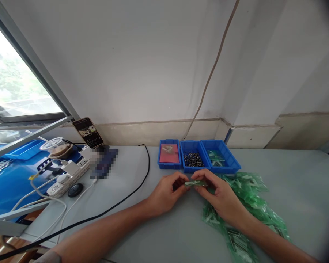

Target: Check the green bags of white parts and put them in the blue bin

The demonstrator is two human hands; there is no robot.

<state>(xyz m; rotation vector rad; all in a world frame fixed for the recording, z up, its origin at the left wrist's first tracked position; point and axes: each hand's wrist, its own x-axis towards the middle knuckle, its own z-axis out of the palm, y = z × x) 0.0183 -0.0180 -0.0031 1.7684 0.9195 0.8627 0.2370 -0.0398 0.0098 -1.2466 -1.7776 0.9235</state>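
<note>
Between both hands, just above the grey table, is a small green plastic packet (196, 183) with pale contents I cannot make out. Fingers and thumb of my left hand (168, 191) pinch its left end. At the other end, my right hand (219, 193) grips it the same way. Behind the hands stand three blue bins: the left bin (169, 166) has a pink sheet and a small clear item, the middle bin (199, 169) holds dark metal pins or screws, and the right bin (230, 160) has several green packets. Green plastic bags (249, 190) lie beneath and beside my right forearm.
A black cable (123, 199) crosses the table on the left. Near it are a power strip (71, 175) with white cords, a round black object (75, 190) and a propped phone (88, 132). A metal frame bar (30, 138) borders the left side; a wall rises behind the bins.
</note>
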